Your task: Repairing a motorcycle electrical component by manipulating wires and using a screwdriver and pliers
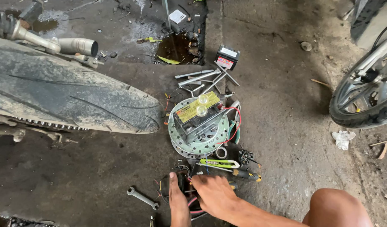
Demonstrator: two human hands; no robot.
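My right hand [214, 195] reaches in from the lower right, its fingers curled over a small dark part with red and black wires [183, 174] that lies on the concrete floor. My left hand [177, 201] stands edge-on with straight fingers, pressed against the left side of the same part. Most of the part is hidden under the hands. Just beyond my fingers lie a yellow-green utility knife [218, 163] and a yellow-and-black screwdriver [245, 175].
A drilled brake disc [181, 141] carries a yellow-topped battery [197, 110]. Behind lie several long socket wrenches [202, 77] and a small black battery [228, 56]. A spanner [142, 197] lies left. A motorcycle tyre [71, 101] fills the left, another wheel [365, 92] the right, a puddle [176, 48] behind.
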